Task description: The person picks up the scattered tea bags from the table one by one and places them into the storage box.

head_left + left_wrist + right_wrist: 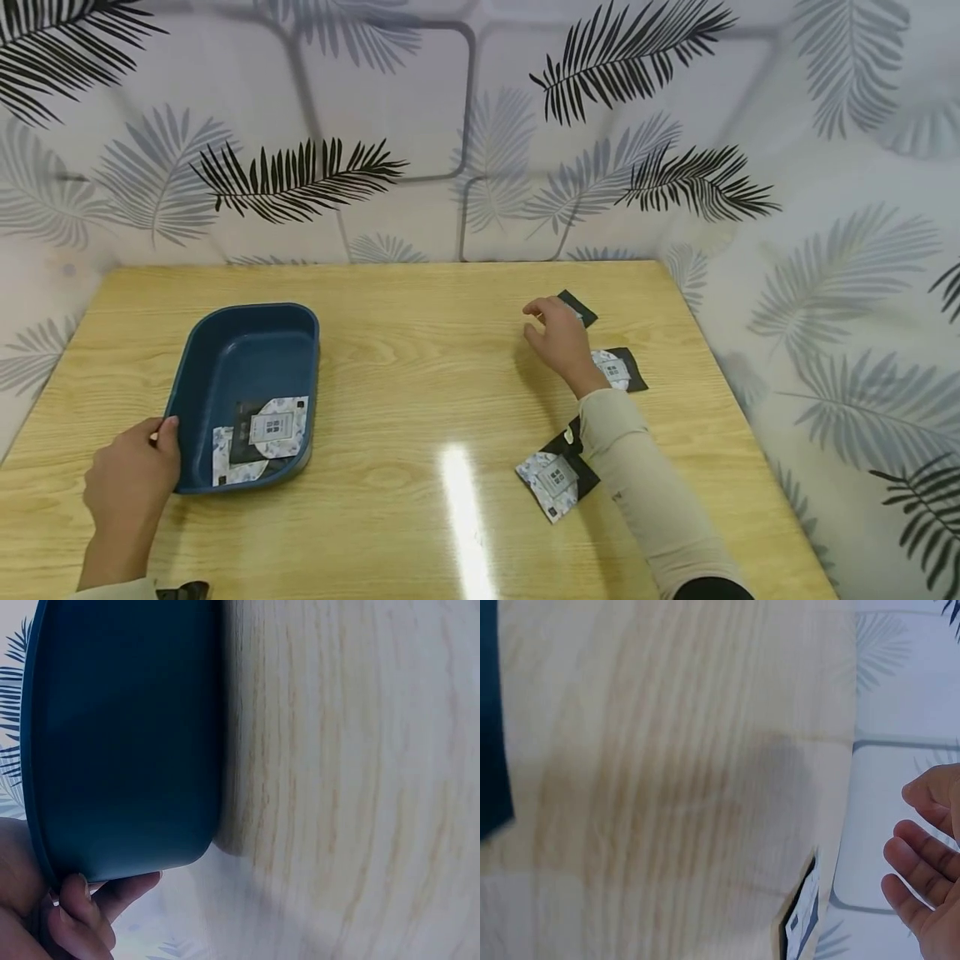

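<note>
My left hand (135, 471) grips the near left corner of a dark blue plastic basin (197, 367), thumb over the rim and fingers curled below it in the left wrist view. Inside the basin, small black-and-white sachets (272, 427) lie overlapping at the near end. Over the right part of the table, my right hand (561, 337) is raised with loosely bent fingers and nothing in them. It partly covers a far sachet (583, 310). By its wrist lies another sachet (617, 369). Nearer to me, a sachet (557, 479) lies beside a dark packet partly hidden by the sleeve.
The wood-grain table (405, 367) ends at a wall covering (405, 100) with a leaf pattern, at the back and right. A bright light reflection (465, 517) streaks the table's near middle.
</note>
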A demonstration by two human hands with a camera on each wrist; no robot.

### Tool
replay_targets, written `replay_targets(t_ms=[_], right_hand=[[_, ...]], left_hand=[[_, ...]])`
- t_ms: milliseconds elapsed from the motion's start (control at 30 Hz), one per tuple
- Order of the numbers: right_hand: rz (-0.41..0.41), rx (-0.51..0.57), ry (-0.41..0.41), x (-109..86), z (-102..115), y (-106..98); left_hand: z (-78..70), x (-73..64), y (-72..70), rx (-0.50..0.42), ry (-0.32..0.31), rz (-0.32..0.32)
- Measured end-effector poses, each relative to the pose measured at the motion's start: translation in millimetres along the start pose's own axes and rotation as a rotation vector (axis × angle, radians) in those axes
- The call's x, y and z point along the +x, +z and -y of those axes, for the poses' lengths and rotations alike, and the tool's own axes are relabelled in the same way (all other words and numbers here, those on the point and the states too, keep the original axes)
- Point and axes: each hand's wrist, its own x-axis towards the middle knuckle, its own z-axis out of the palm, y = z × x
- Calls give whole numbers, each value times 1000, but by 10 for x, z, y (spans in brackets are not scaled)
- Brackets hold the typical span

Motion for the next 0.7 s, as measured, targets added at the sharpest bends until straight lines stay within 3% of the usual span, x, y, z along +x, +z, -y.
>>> replay_targets(t_ms=[433, 700], right_hand=[[18, -32, 72, 105, -198, -79], [68, -49, 112, 169, -336, -51]], left_hand=[[14, 42, 10, 19, 23, -29], [4, 21, 0, 20, 15, -3]])
